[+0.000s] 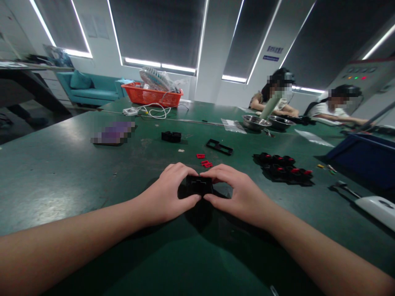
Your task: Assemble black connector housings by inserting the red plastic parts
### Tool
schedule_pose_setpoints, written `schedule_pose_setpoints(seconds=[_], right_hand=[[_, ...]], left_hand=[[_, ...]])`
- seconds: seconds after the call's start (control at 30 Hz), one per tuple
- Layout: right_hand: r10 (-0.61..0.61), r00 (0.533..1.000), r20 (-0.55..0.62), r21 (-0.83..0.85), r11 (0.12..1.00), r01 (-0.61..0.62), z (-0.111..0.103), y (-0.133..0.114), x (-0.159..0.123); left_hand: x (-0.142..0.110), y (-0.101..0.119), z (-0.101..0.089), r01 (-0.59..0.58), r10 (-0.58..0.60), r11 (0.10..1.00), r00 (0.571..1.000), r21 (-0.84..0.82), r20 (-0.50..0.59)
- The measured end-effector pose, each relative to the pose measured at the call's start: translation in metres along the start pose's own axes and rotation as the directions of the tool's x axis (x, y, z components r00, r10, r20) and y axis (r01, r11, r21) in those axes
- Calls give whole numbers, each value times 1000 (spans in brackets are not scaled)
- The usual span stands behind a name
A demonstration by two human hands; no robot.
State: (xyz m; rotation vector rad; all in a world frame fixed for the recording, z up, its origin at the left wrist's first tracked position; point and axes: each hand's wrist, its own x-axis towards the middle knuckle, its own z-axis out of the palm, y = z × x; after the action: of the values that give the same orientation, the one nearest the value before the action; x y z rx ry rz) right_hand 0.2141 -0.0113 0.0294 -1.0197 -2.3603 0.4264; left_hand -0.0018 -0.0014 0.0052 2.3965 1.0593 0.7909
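A small black rectangular plastic housing (199,185) is held between my two hands near the middle of the green table. My left hand (173,189) grips its left side, thumb at the near edge and fingers along the far one. On its right side my right hand (236,191) has the same kind of pinch. Just beyond the fingertips lie several small red plastic clips (206,163). Farther off are a black rectangular frame (219,146) with openings and another black plastic block (171,136). The underside of the held housing is hidden.
To the right lie rows of black parts with red inserts (285,168), a white-handled tool (376,209) and a dark blue bin (367,160). A blurred purple object (114,132) lies left. An orange basket (154,96) and metal bowls (256,122) stand behind; two people sit back right.
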Motion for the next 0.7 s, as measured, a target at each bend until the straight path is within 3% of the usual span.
schedule_pose_setpoints(seconds=[0.7], right_hand=[[19,1000,15,13,1000,-19,0,0,0]], left_hand=[[0,0,0,17,-17,1000,1000,16,2]])
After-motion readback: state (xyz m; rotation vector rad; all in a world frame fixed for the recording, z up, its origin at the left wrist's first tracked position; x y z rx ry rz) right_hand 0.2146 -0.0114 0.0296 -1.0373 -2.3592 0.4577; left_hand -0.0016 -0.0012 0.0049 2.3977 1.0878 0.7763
